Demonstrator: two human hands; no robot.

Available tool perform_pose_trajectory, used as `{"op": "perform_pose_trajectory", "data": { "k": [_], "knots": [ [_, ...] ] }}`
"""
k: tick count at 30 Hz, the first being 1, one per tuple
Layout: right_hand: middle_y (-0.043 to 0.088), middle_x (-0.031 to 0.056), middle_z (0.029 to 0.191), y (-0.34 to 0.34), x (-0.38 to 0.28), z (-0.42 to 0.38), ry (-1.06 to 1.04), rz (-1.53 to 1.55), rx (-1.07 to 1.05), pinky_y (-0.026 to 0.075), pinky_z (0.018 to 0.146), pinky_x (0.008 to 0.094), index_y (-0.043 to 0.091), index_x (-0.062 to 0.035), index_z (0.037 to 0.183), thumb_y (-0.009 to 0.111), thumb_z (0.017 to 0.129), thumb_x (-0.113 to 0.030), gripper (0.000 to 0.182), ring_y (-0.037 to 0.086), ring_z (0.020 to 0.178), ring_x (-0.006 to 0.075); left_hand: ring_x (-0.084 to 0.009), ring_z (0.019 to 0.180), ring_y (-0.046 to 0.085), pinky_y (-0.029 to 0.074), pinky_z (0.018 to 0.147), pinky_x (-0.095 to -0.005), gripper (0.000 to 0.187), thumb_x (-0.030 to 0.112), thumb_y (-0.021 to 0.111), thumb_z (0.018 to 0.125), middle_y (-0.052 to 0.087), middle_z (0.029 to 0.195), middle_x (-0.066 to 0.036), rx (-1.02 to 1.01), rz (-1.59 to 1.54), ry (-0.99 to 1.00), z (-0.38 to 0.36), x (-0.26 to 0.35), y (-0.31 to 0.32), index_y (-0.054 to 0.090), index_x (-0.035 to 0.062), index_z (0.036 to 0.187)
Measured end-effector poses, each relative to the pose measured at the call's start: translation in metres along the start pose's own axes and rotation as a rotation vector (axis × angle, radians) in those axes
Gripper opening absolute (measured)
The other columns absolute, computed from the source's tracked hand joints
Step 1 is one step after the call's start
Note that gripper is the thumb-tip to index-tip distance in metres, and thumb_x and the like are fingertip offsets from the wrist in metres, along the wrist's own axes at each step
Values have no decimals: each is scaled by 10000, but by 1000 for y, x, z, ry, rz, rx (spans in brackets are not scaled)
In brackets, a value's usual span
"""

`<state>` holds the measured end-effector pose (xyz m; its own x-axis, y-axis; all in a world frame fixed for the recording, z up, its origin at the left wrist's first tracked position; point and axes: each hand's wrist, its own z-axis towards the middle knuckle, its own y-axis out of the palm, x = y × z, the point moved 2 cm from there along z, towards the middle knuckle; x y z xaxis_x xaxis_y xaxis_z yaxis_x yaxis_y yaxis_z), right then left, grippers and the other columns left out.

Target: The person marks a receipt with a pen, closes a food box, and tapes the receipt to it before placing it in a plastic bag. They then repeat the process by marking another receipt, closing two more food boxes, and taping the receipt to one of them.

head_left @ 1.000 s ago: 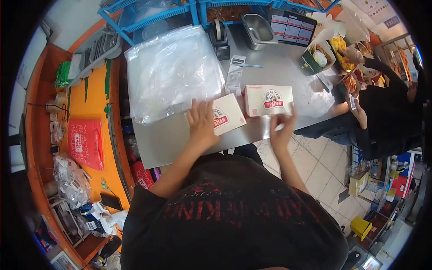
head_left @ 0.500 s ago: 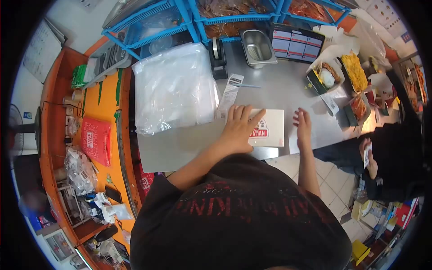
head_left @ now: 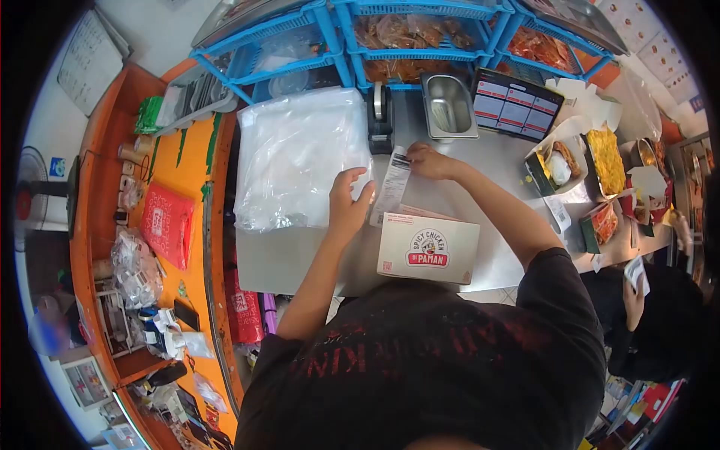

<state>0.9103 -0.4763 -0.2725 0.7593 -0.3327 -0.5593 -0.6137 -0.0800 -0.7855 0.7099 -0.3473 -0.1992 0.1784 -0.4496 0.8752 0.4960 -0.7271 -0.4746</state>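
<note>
On the steel counter (head_left: 300, 259), a receipt (head_left: 392, 184) is pinched at both ends by the left hand (head_left: 349, 202) and right hand (head_left: 426, 160), and could be torn if overstretched.

The takeaway box (head_left: 428, 248) is white with a red logo. The receipt (head_left: 393, 184) is white with black print. Clear plastic bags (head_left: 300, 154) lie near blue racks (head_left: 420, 30).

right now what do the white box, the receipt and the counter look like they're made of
Box: looks like matte printed cardboard, with crisp folded edges. Receipt: thin white paper, a narrow printed strip held by both hands. Counter: probably stainless steel, grey with a dull sheen.
</note>
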Motion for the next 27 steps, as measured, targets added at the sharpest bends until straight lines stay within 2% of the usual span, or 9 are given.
{"op": "perform_pose_trajectory", "data": {
  "k": [4, 7, 9, 11, 13, 15, 17, 20, 27],
  "knots": [
    [409, 178, 1279, -39, -48, -37, -174, 295, 229, 327, 1029, 368, 501, 32, 1210, 505, 846, -67, 377, 381, 1217, 313, -254, 967, 580, 448, 835, -339, 331, 26, 661, 751, 593, 1047, -149, 69, 62, 271, 39, 7, 40, 569, 11, 1069],
    [353, 178, 1318, -56, -72, -49, -298, 318, 279, 320, 1035, 374, 420, 14, 1291, 528, 829, -30, 477, 367, 1235, 311, -193, 816, 605, 457, 772, -299, 243, -2, 644, 753, 623, 910, -107, -29, -243, 72, 73, -7, 44, 602, 11, 993],
    [366, 177, 1309, -67, -81, -52, -335, 255, 371, 357, 1000, 372, 406, 6, 1309, 538, 829, -61, 502, 414, 1185, 315, -149, 742, 573, 441, 748, -267, 113, -24, 620, 765, 609, 797, -57, 344, -178, 290, 91, 7, 9, 641, 30, 861],
    [380, 176, 1301, -73, -87, -49, -382, 197, 448, 394, 965, 370, 393, -2, 1327, 548, 829, -93, 530, 462, 1136, 318, -179, 816, 531, 412, 783, -295, 94, -2, 638, 737, 586, 795, -58, 403, -55, 334, 96, 19, -48, 628, 42, 820],
    [409, 172, 1289, -73, -85, -38, -4, 408, 378, 444, 887, 343, 396, 27, 1313, 594, 830, -158, 553, 503, 1082, 278, -182, 878, 502, 381, 817, -313, 111, 6, 630, 712, 557, 852, -53, 479, 13, 440, 92, 15, -95, 580, 42, 804],
    [461, 148, 1215, -57, -68, -3, 214, 619, 455, 463, 807, 324, 442, 7, 1270, 605, 842, -183, 495, 520, 1040, 247, -129, 893, 501, 381, 808, -276, 188, -9, 612, 717, 570, 902, -48, 282, -601, 225, 79, 9, -123, 552, 34, 890],
    [513, 125, 1141, -48, -50, 25, 437, 812, 548, 481, 727, 304, 489, -14, 1226, 615, 853, -208, 439, 537, 998, 215, -112, 904, 507, 384, 810, -252, 203, -25, 596, 740, 578, 939, -55, 210, -744, 162, 67, -24, -133, 538, 26, 928],
    [471, -20, 703, -28, -27, 53, 644, 1235, 509, 331, 512, 272, 621, -88, 856, 659, 839, -280, 196, 389, 577, 94, -94, 881, 539, 405, 791, -217, 230, -36, 572, 793, 604, 967, -74, 157, -840, 63, 37, -11, -136, 522, 18, 1011],
    [650, 41, 930, -8, -51, 47, 703, 1389, 744, 447, 678, 309, 657, -40, 982, 660, 823, -154, 196, 561, 859, 145, -92, 699, 591, 462, 688, -229, 173, 16, 619, 837, 655, 809, -72, 85, -806, -238, 2, -50, -157, 602, -27, 1004]
  ]
}}
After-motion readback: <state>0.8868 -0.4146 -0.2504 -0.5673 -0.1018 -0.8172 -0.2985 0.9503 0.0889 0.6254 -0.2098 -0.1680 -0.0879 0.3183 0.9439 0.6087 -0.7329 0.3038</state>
